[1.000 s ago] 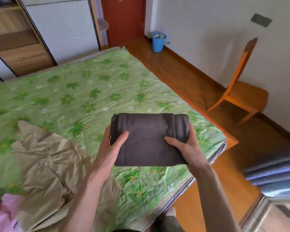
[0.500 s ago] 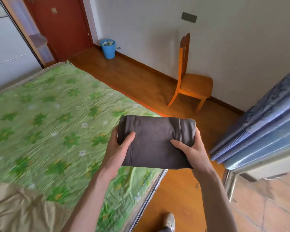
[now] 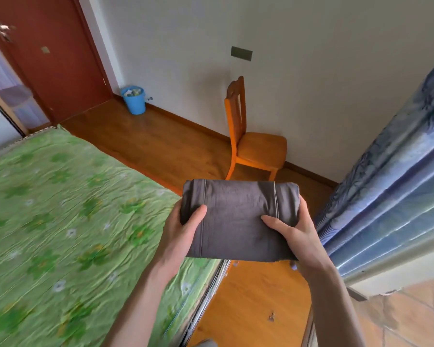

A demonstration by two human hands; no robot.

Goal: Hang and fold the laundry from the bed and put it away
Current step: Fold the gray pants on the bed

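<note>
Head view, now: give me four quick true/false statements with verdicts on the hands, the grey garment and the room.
1. Both the left hand and the right hand hold the folded grey garment. True.
2. The garment lies flat on the bed. False: it is held up, over the bed's corner and the floor.
3. A blue bin stands near the red door. True.
4. Clothes are piled on the wooden chair. False: its seat is bare.

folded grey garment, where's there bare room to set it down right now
The green bedspread left of the folded grey garment shows bare, as does the chair seat ahead. It gets tight on the right, where the blue curtain hangs close beside the right hand.
</note>
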